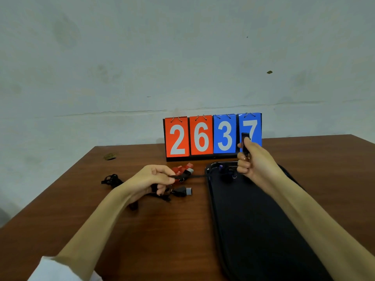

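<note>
My right hand [251, 159] grips a black whistle [245, 138] upright above the far end of a black case [253, 220]. A thin black lanyard [194, 176] runs taut from the case's far end to my left hand [156, 180], which pinches it between thumb and fingers. Just beyond my left hand lie red whistles [183, 169], one with a grey mouthpiece. A black whistle with a grey tip [182, 191] lies on the table close under my left hand.
A flip scoreboard [212, 136] reading 2 6 3 7 stands at the back of the brown wooden table [121, 230], against a pale wall. A bundle of black cords [111, 180] lies to the left of my left hand.
</note>
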The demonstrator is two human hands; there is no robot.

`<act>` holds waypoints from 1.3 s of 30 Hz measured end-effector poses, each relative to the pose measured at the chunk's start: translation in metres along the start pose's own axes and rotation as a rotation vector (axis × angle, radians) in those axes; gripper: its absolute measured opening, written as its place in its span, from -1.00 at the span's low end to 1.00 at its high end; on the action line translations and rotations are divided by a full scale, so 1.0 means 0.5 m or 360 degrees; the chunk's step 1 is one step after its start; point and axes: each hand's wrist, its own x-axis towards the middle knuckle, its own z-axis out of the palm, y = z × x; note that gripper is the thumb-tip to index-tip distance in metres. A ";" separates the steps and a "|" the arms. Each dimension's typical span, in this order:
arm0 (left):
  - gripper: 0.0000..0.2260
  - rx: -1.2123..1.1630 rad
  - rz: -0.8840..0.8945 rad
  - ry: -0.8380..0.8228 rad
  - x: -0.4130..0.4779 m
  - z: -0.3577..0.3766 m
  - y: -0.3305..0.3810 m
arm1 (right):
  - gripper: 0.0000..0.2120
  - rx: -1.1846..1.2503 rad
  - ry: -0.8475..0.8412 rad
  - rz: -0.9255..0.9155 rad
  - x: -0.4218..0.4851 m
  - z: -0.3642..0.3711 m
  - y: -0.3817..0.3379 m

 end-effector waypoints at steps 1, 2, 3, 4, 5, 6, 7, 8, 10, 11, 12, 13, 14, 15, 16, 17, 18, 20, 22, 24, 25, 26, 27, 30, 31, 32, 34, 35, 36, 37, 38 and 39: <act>-0.92 0.0042 -0.0018 0.0026 0.000 -0.006 -0.003 | -0.76 -0.0164 0.0048 -0.0075 -0.002 -0.004 -0.006; -0.85 0.0040 -0.0052 0.0056 0.003 -0.014 -0.009 | -0.76 -0.0338 0.0106 -0.0149 -0.004 -0.009 -0.012; -0.82 -0.0037 -0.0077 0.0076 0.006 -0.019 -0.014 | -0.75 -0.0527 0.0174 -0.0220 -0.006 -0.014 -0.018; -0.83 -0.0173 -0.0089 0.0101 0.009 -0.021 -0.017 | -0.74 -0.0731 0.0246 -0.0291 -0.006 -0.020 -0.022; -0.88 -0.0342 -0.0084 0.0133 0.012 -0.021 -0.021 | -0.73 -0.0939 0.0309 -0.0356 -0.007 -0.026 -0.024; -0.92 -0.0514 -0.0078 0.0186 0.015 -0.022 -0.024 | -0.73 -0.1127 0.0350 -0.0412 -0.007 -0.034 -0.023; -0.92 -0.0645 -0.0064 0.0254 0.018 -0.024 -0.026 | -0.75 -0.1266 0.0370 -0.0448 -0.008 -0.040 -0.022; -0.88 -0.0738 -0.0039 0.0314 0.020 -0.027 -0.028 | -0.76 -0.1339 0.0375 -0.0460 -0.009 -0.045 -0.019; -0.81 -0.0918 0.0023 0.0408 0.025 -0.033 -0.032 | -0.75 -0.1330 0.0359 -0.0445 -0.009 -0.053 -0.012; -0.79 -0.1009 0.0026 0.0458 0.026 -0.033 -0.033 | -0.74 -0.1311 0.0356 -0.0426 -0.008 -0.055 -0.009; -0.78 -0.1070 0.0021 0.0509 0.028 -0.030 -0.033 | -0.73 -0.1289 0.0351 -0.0395 -0.008 -0.056 -0.006; -0.78 -0.1073 0.0022 0.0557 0.028 -0.021 -0.030 | -0.73 -0.1235 0.0332 -0.0355 -0.008 -0.056 -0.003; -0.77 -0.0985 0.0029 0.0598 0.028 -0.011 -0.028 | -0.74 -0.1139 0.0287 -0.0308 -0.007 -0.053 0.000; -0.79 -0.0837 0.0043 0.0616 0.027 0.004 -0.023 | -0.75 -0.1016 0.0213 -0.0265 -0.008 -0.047 0.002; -0.82 -0.0657 0.0065 0.0616 0.027 0.023 -0.015 | -0.77 -0.0906 0.0123 -0.0232 -0.010 -0.037 0.002; -0.87 -0.0468 0.0104 0.0594 0.026 0.044 -0.004 | -0.78 -0.0820 0.0026 -0.0209 -0.015 -0.023 -0.001; -0.91 -0.0290 0.0171 0.0531 0.022 0.067 0.009 | -0.79 -0.0745 -0.0073 -0.0193 -0.023 -0.004 -0.005; -0.80 -0.0029 0.0363 0.0276 0.020 0.117 0.046 | -0.78 -0.0587 -0.0264 -0.0196 -0.037 0.038 -0.019; -0.58 -0.0033 0.0451 -0.0086 0.020 0.172 0.085 | -0.75 -0.0435 -0.0391 -0.0228 -0.050 0.080 -0.042; -0.54 -0.0106 0.0428 -0.0342 0.024 0.217 0.121 | -0.74 -0.0294 -0.0427 -0.0312 -0.056 0.110 -0.070; -0.61 -0.0105 0.0409 -0.0366 0.028 0.230 0.136 | -0.72 -0.0297 -0.0377 -0.0378 -0.056 0.117 -0.083; -0.71 -0.0092 0.0390 -0.0315 0.034 0.234 0.148 | -0.71 -0.0371 -0.0272 -0.0452 -0.054 0.116 -0.094; -0.79 -0.0070 0.0354 -0.0187 0.040 0.227 0.155 | -0.69 -0.0477 -0.0144 -0.0507 -0.049 0.110 -0.099; -0.88 0.0078 0.0213 0.0287 0.070 0.158 0.153 | -0.72 -0.0722 0.0067 -0.0478 -0.039 0.069 -0.093; -0.89 0.0210 0.0171 0.0388 0.078 0.130 0.147 | -0.73 -0.0794 0.0078 -0.0444 -0.037 0.054 -0.083; -0.88 0.0395 0.0121 0.0458 0.086 0.105 0.138 | -0.73 -0.0880 0.0084 -0.0424 -0.034 0.042 -0.072; -0.82 0.0749 0.0016 0.0497 0.092 0.073 0.114 | -0.75 -0.1030 0.0088 -0.0398 -0.028 0.021 -0.047; -0.79 0.0877 -0.0024 0.0460 0.094 0.064 0.102 | -0.76 -0.1065 0.0076 -0.0373 -0.025 0.014 -0.037; -0.78 0.0980 -0.0058 0.0378 0.095 0.057 0.092 | -0.77 -0.1061 0.0046 -0.0338 -0.023 0.007 -0.029; -0.80 0.1065 -0.0100 0.0249 0.092 0.052 0.084 | -0.77 -0.1041 -0.0005 -0.0294 -0.020 0.003 -0.020; -0.79 0.1159 -0.0157 0.0077 0.085 0.051 0.083 | -0.77 -0.1043 -0.0061 -0.0261 -0.019 -0.001 -0.013; -0.74 0.1280 -0.0218 -0.0111 0.076 0.053 0.086 | -0.79 -0.1077 -0.0114 -0.0242 -0.020 -0.003 -0.006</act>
